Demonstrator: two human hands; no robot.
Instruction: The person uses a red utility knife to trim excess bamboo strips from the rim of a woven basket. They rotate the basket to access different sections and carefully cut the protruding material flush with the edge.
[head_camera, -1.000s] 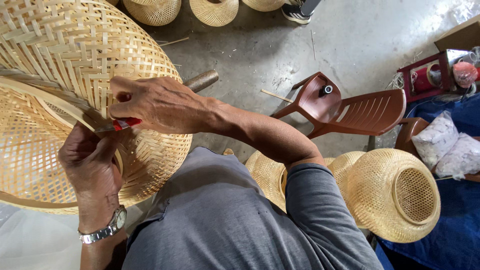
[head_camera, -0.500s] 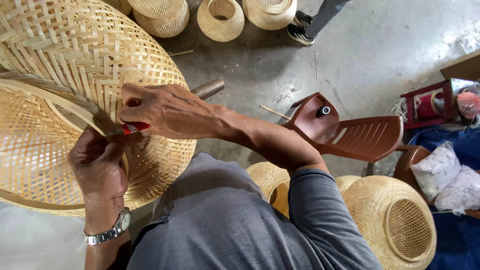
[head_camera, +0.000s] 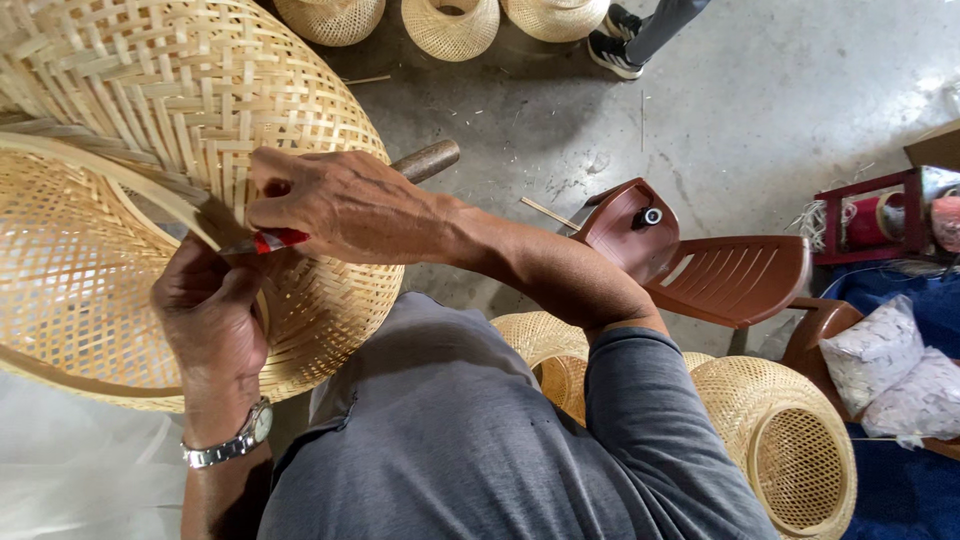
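The big woven basket (head_camera: 180, 130) sits on the person's lap, tipped on its side with its open mouth facing them and its rim (head_camera: 110, 180) sweeping across in front of the chest. Both hands meet at that rim, on its near side. The right hand (head_camera: 340, 205) reaches over from the right, fingers pinched on a small red-handled tool (head_camera: 270, 240) that lies roughly level, its tip toward the rim strip. The left hand (head_camera: 210, 310) comes up from below, clasped on the rim just under the tool, touching the right. More baskets (head_camera: 790, 450) stand at the right knee, a brown chair (head_camera: 730, 275) beyond.
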